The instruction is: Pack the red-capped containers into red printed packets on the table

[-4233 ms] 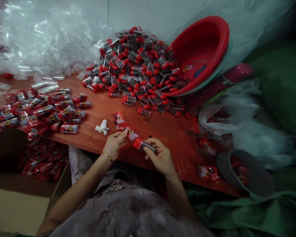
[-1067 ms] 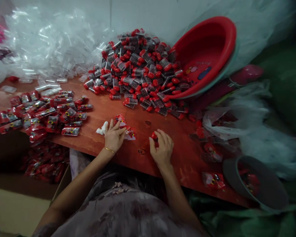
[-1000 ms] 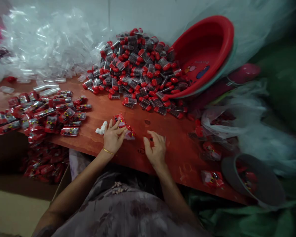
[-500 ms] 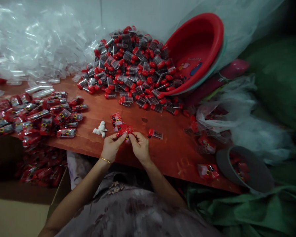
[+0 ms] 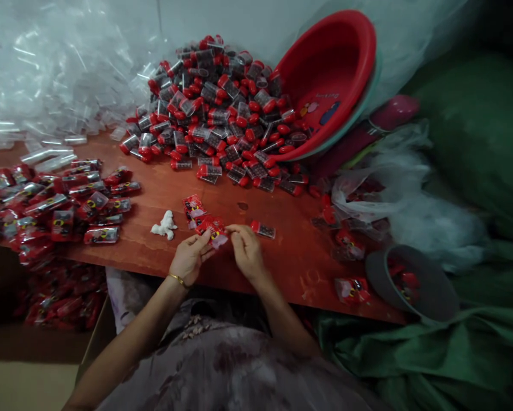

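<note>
Left hand (image 5: 189,260) and right hand (image 5: 248,255) pinch red packet (image 5: 214,228), print unreadable

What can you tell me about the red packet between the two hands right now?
The red packet is a small, flat sleeve of glossy film, red with a yellow-and-black print and a clear edge at its lower right. It sits tilted over the near part of the wooden table. The left hand pinches its left end, and the right hand meets its right end with the fingertips. Whether anything is inside cannot be told. A second packet lies just behind it.
</note>
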`<state>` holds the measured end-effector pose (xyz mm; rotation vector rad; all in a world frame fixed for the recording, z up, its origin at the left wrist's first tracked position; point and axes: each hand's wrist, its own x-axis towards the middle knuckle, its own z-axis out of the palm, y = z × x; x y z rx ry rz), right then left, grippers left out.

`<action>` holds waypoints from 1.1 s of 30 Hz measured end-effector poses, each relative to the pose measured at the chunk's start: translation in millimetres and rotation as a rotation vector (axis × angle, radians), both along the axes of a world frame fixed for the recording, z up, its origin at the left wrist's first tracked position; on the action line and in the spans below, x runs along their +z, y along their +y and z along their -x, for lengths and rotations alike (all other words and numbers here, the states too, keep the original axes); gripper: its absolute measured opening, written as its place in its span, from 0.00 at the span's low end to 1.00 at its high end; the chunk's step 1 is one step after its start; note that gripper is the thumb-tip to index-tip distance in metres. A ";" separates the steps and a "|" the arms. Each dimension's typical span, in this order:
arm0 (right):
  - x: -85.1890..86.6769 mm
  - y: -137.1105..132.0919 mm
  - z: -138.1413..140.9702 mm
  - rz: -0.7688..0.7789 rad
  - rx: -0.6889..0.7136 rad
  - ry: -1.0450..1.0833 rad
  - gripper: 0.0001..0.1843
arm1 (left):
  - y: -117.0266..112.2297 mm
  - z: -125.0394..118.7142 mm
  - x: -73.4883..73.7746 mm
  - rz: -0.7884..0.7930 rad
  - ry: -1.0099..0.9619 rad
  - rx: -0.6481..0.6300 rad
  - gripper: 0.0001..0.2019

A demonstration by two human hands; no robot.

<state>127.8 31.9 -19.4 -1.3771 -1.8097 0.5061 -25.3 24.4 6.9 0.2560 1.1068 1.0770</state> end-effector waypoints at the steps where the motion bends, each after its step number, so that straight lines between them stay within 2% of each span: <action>1: -1.7 2.1 -15.3 -0.026 -0.015 -0.093 0.17 | 0.8 2.1 0.5 0.015 -0.011 -0.007 0.21; 4: -14.0 7.1 -63.7 -0.015 -0.134 -0.424 0.24 | 2.7 6.8 3.2 0.035 -0.059 -0.041 0.21; 6: -24.3 7.8 -86.3 0.020 -0.150 -0.513 0.22 | 3.4 7.9 4.8 0.036 -0.081 -0.080 0.20; 8: -30.3 4.5 -94.4 0.034 -0.160 -0.510 0.19 | 3.5 7.5 5.6 0.030 -0.086 -0.111 0.19; 10: -28.5 -3.8 -88.6 0.030 -0.171 -0.398 0.19 | 3.1 6.6 5.5 0.026 -0.087 -0.123 0.19; 12: -19.2 -16.6 -74.4 0.072 -0.149 -0.189 0.18 | 2.2 5.7 5.5 0.025 -0.076 -0.119 0.19; 15: 1.9 -38.8 -50.7 0.264 -0.014 0.157 0.17 | 0.0 4.6 7.0 0.022 -0.041 -0.093 0.22; 17: 14.5 -50.1 -38.8 0.358 0.085 0.289 0.16 | -1.8 3.8 8.2 0.011 -0.017 -0.084 0.23; 20: 25.1 -56.8 -28.7 0.390 0.148 0.350 0.15 | -4.0 2.3 8.5 -0.023 0.017 -0.077 0.23; 23: 28.0 -54.8 -24.2 0.422 0.157 0.386 0.16 | -5.8 0.5 7.6 -0.052 0.056 -0.042 0.22; 29: 26.7 -49.6 -15.5 0.555 0.137 0.466 0.17 | -8.2 -1.8 9.3 -0.069 0.079 0.002 0.21; 33: 20.2 -49.9 -9.9 0.523 0.069 0.494 0.17 | -8.2 -3.2 9.5 -0.077 0.063 0.020 0.22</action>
